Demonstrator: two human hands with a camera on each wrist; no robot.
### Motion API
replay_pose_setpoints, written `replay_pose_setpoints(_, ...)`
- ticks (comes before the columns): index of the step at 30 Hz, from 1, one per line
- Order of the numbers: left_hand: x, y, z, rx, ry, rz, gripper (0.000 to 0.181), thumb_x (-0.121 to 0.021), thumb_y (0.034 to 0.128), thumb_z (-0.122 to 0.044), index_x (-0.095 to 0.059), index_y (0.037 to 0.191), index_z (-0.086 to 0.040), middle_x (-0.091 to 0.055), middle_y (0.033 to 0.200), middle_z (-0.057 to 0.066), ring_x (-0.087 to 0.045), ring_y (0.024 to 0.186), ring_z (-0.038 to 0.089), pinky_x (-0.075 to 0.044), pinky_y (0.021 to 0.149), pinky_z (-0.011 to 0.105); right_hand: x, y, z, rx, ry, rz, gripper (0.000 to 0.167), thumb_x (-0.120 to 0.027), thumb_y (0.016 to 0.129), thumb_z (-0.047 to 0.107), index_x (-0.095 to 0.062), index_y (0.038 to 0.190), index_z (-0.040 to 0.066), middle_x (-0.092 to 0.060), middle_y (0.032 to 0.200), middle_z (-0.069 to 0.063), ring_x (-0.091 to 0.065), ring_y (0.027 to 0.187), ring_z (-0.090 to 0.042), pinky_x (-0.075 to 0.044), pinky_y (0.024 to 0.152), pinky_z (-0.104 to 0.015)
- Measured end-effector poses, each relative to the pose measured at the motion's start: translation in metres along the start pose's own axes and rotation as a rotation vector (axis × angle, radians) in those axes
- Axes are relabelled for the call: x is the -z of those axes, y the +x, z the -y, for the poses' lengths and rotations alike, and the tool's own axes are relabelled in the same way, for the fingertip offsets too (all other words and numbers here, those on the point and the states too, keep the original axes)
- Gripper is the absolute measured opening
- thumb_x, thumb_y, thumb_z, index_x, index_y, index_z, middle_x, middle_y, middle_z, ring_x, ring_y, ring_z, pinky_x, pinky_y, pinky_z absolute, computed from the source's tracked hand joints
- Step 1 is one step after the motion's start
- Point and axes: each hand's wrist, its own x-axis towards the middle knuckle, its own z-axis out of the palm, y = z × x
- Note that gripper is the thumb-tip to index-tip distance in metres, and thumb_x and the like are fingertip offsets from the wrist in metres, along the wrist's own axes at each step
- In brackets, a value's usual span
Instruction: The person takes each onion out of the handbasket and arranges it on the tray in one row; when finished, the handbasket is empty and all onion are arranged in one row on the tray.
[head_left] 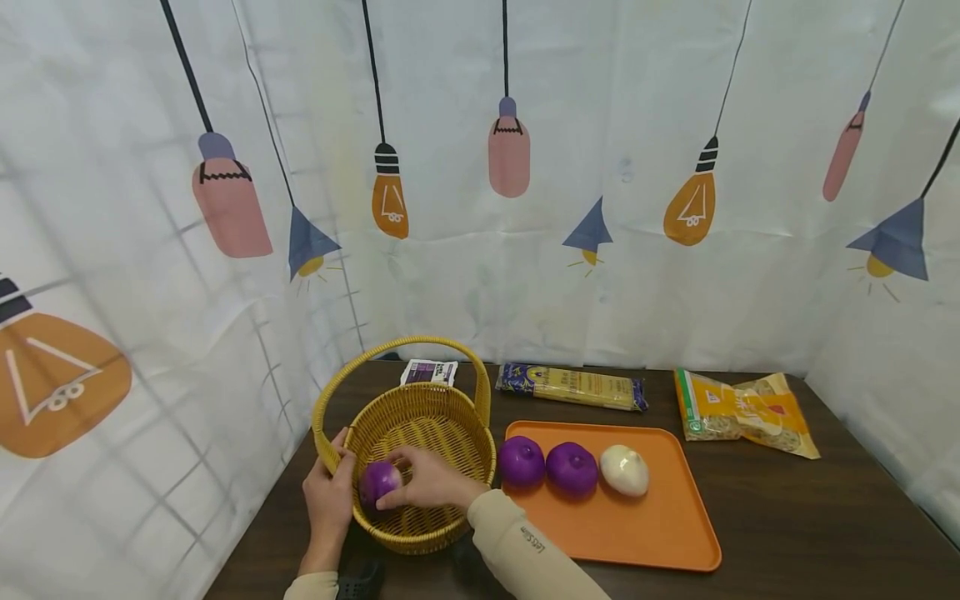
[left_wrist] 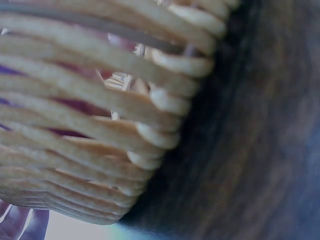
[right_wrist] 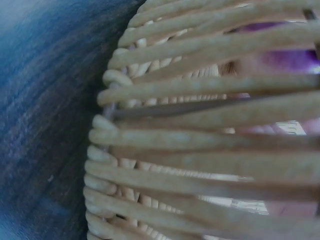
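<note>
A round yellow wicker basket point(head_left: 431, 546) with a tall arched handle stands on the dark wooden table. My left hand point(head_left: 330, 496) grips its left rim by the foot of the handle. Inside, toward the left wall, my right hand point(head_left: 435, 482) holds a purple onion point(head_left: 377, 482) between thumb and fingers. In the left wrist view, the basket's woven side point(left_wrist: 85, 115) fills much of the picture, and a few fingers point(left_wrist: 22, 222) show at the lower left. Through the weave in the right wrist view, the purple onion point(right_wrist: 290, 59) shows in part.
Right of the basket lies an orange tray point(head_left: 637, 537) with two purple onions point(head_left: 572, 469) and a white onion point(head_left: 624, 471). Behind are a small white and purple packet point(head_left: 430, 372), a long noodle pack point(head_left: 577, 387) and a yellow-orange bag point(head_left: 746, 412). Patterned curtains border the table.
</note>
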Motion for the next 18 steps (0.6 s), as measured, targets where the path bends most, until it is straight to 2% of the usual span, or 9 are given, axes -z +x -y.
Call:
replay_pose_setpoints(5, -0.0008, 0.0002, 0.0011, 0.000, 0.001, -0.007, 0.036, -0.053, 0.1001, -0.020, -0.060, 0.134, -0.009, -0.060, 0.135, 0.008, -0.053, 0.123, 0.024, -0.034, 0.082, 0.001, 0.0003, -0.0001, 0.0008, -0.001, 0.007, 0.021, 0.060, -0.084, 0.076, 0.033, -0.056, 0.128, 0.020, -0.065, 0.105, 0.005, -0.059, 0.091, -0.005, -0.050, 0.079, -0.025)
replay_pose_setpoints(12, -0.0004, 0.0004, 0.0002, 0.009, 0.018, -0.009, 0.036, -0.052, 0.1002, -0.022, -0.061, 0.133, -0.010, -0.061, 0.133, 0.010, -0.054, 0.121, 0.025, -0.034, 0.081, 0.000, -0.0008, -0.0011, 0.0008, 0.034, -0.020, 0.055, 0.071, -0.081, 0.078, 0.038, -0.053, 0.138, 0.012, -0.064, 0.116, 0.004, -0.058, 0.099, -0.004, -0.049, 0.081, -0.023)
replay_pose_setpoints(18, -0.0003, 0.0007, 0.0000, 0.010, 0.012, -0.006, 0.036, -0.052, 0.1003, -0.022, -0.060, 0.133, -0.009, -0.061, 0.134, 0.010, -0.055, 0.121, 0.025, -0.035, 0.080, 0.000, -0.0017, 0.0024, -0.0017, 0.108, -0.046, 0.105, 0.061, -0.080, 0.079, 0.038, -0.061, 0.130, 0.013, -0.063, 0.100, 0.013, -0.056, 0.084, 0.000, -0.048, 0.071, -0.019)
